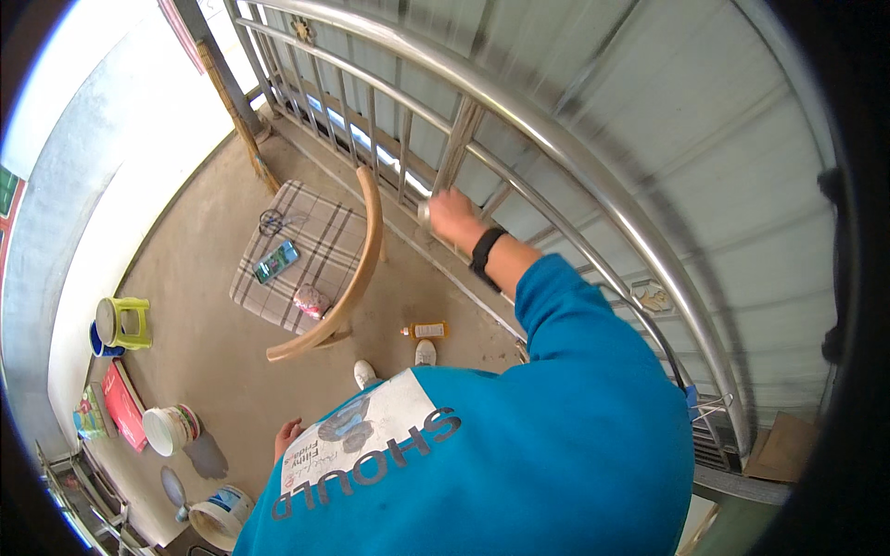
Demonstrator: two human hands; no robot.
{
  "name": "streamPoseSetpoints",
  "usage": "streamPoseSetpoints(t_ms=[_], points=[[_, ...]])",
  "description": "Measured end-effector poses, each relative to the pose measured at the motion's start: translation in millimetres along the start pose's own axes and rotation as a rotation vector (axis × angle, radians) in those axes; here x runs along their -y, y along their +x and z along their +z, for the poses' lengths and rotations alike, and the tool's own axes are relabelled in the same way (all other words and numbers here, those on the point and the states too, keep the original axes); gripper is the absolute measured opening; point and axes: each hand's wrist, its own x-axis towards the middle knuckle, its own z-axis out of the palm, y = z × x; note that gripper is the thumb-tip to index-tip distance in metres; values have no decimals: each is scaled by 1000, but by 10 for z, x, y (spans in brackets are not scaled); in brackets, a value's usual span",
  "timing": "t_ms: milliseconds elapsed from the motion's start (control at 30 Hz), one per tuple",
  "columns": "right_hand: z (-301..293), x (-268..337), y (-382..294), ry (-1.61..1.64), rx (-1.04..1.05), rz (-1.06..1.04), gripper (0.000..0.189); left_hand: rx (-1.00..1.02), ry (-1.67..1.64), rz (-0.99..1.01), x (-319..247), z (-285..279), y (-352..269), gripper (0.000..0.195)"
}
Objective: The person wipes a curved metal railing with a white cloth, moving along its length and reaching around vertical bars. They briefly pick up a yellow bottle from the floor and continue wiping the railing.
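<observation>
My right hand [455, 214], with a dark band at the wrist, is closed around a pale object that shows only in part, beside a flat post of the metal railing [459, 142]. Partly hidden by my shirt, my left hand [286, 436] hangs low at my side; what it may hold cannot be told. Before me stands a wooden chair [368, 257] with a curved back and a plaid seat [316, 240]. On that seat lie a smartphone [276, 262], a coiled cable [271, 222] and a small pink patterned item [312, 301]. A bottle of orange liquid [425, 330] lies by my shoes.
A broom [233, 111] leans at the upper left. Along the wall are a green plastic stool [132, 323], a blue container [104, 344], a red box [124, 406], a white bucket [163, 431] and another bucket [221, 518]. Cardboard [782, 447] lies at lower right.
</observation>
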Motion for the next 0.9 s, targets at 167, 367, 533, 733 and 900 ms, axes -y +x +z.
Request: streamPoseSetpoints(t_ms=[167, 367, 533, 733, 900], points=[[-1, -549, 438, -484, -301, -108, 19, 67, 145, 23, 107, 250, 30, 31], [774, -1402, -823, -391, -334, 129, 30, 151, 397, 46, 3, 181, 208, 31], [1021, -1910, -2289, -382, -199, 398, 24, 131, 234, -37, -682, 142, 288, 31], [895, -1645, -2094, -401, 10, 588, 19, 37, 202, 42, -973, 131, 222, 31], [507, -868, -1006, -85, -90, 2, 19, 38, 50, 16, -294, -91, 193, 32]])
